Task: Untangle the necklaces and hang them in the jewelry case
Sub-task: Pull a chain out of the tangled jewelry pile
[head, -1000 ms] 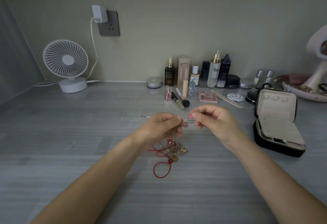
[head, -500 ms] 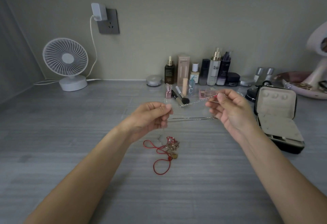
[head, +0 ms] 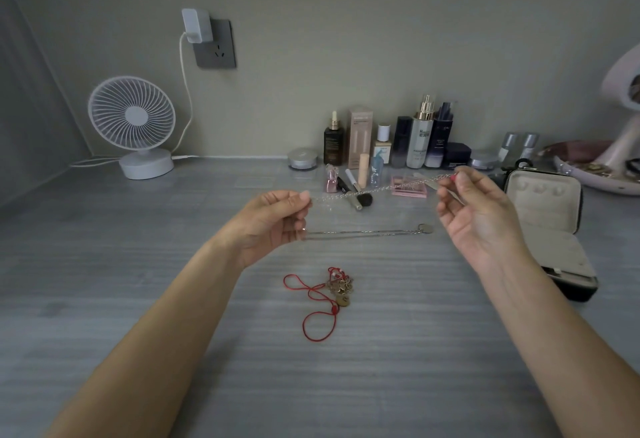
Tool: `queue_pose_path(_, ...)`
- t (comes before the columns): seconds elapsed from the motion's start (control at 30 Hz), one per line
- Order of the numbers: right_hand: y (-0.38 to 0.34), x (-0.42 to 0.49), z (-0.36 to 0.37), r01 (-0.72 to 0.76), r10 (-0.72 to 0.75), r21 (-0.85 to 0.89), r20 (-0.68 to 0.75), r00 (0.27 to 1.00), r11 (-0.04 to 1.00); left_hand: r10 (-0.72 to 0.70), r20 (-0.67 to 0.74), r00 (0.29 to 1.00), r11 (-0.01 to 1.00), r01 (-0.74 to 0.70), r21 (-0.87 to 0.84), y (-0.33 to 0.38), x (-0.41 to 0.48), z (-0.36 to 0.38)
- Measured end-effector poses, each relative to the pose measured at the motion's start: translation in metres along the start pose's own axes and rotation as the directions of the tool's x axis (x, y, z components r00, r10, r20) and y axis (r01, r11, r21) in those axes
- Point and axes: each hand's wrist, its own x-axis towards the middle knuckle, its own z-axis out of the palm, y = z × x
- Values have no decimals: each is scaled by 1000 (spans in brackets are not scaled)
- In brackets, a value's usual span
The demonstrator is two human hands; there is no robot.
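Left hand (head: 273,219) and right hand (head: 474,216) each pinch a chain (head: 381,189) end; the red tangle (head: 334,290) lies at their 6 o'clock.

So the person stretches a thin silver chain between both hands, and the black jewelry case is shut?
No, the head view shows the black jewelry case open, lid up. The thin silver chain is stretched between the left hand and right hand.
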Motion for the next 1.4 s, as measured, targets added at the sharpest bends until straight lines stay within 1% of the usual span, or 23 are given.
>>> queue_pose_path(0.17,-3,1,-3,5,-5,-1,-12,1000,1000,-22,-16,1000,999,21,-31,3,0,-5)
queue_pose_path(0.4,0,3,-6,-20,18,-54,-38,999,998,-103,-27,994,995,103,-19,3,-1,-10)
queue_pose_path(0.57,1,3,-9,-27,19,-144,-53,998,989,-162,-16,987,986,161,-52,0,-1,-19)
queue_pose_path(0.67,2,6,-13,-49,30,-248,-78,997,968,-171,-65,983,985,171,-2,-3,1,-29)
queue_pose_path(0.73,3,8,-15,-71,45,-322,-88,995,944,-161,-160,974,976,181,118,-6,4,-34)
queue_pose_path(0.8,6,9,-18,-85,53,-400,-89,995,913,-107,-251,962,935,183,303,-9,6,-36)
queue_pose_path(0.87,9,11,-21,-86,48,-487,-89,995,869,-36,-299,953,869,178,461,-12,8,-36)
queue_pose_path(0.93,12,13,-24,-97,51,-583,-95,994,807,30,-318,948,779,177,601,-16,9,-35)
queue_pose_path(1.0,17,15,-27,-123,73,-693,-101,992,710,85,-308,948,657,179,732,-20,11,-36)
queue_pose_path(1.1,25,17,-33,-168,135,-811,-111,985,560,99,-269,958,482,190,855,-27,13,-40)
queue_pose_path(1.17,29,18,-36,-179,157,-852,-116,981,492,73,-261,963,408,210,889,-30,13,-40)
queue_pose_path(1.23,32,19,-38,-187,164,-867,-124,979,462,50,-272,961,383,233,894,-31,13,-41)
queue_pose_path(1.33,33,19,-40,-194,171,-873,-129,977,448,29,-289,957,409,253,877,-30,12,-44)
queue_pose_path(1.4,34,19,-41,-191,174,-874,-125,977,446,10,-269,963,422,240,874,-27,10,-46)
